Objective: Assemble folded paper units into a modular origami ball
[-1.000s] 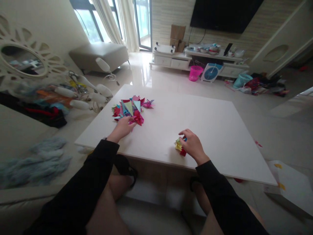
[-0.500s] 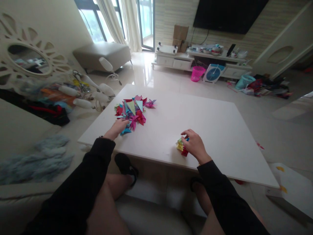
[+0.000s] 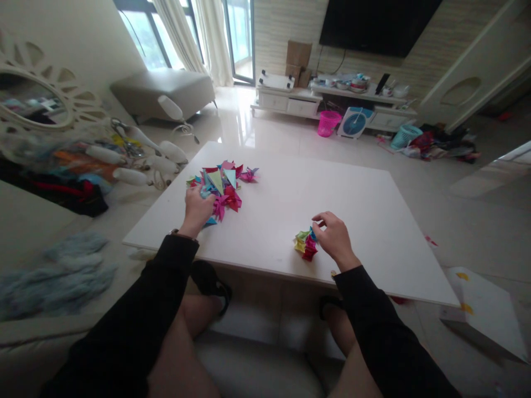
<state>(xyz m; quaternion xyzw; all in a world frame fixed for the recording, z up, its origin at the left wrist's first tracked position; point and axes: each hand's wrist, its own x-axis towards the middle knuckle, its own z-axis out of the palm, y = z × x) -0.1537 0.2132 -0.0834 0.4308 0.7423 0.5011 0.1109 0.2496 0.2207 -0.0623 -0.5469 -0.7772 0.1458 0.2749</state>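
Note:
My left hand [image 3: 198, 209] is closed at the near-left side of a pile of folded paper origami [image 3: 230, 197] in pink, red, green and blue. Between its fingertips shows a light blue origami piece [image 3: 206, 192]. The pile's left edge is partly hidden by this hand. To the right, a small cluster of origami [image 3: 306, 246] in yellow, green, red and blue lies near the front edge of the white table [image 3: 352, 204]. My right hand [image 3: 335, 236] is just right of that cluster, fingers curved and apart, its tips close to the blue piece [image 3: 313, 234].
A lamp with several white shades [image 3: 172, 149] stands beyond the table's left edge. Under the front edge are my legs and dark shoes [image 3: 209, 279]. A white box [image 3: 483, 309] sits on the floor at right. Farther off are a pink basket [image 3: 329, 123] and a TV cabinet [image 3: 286, 103].
My left hand has moved forward onto the pile and closed on a light blue piece. My right hand has drawn slightly off the small cluster, baring more of it. The view has shifted a little.

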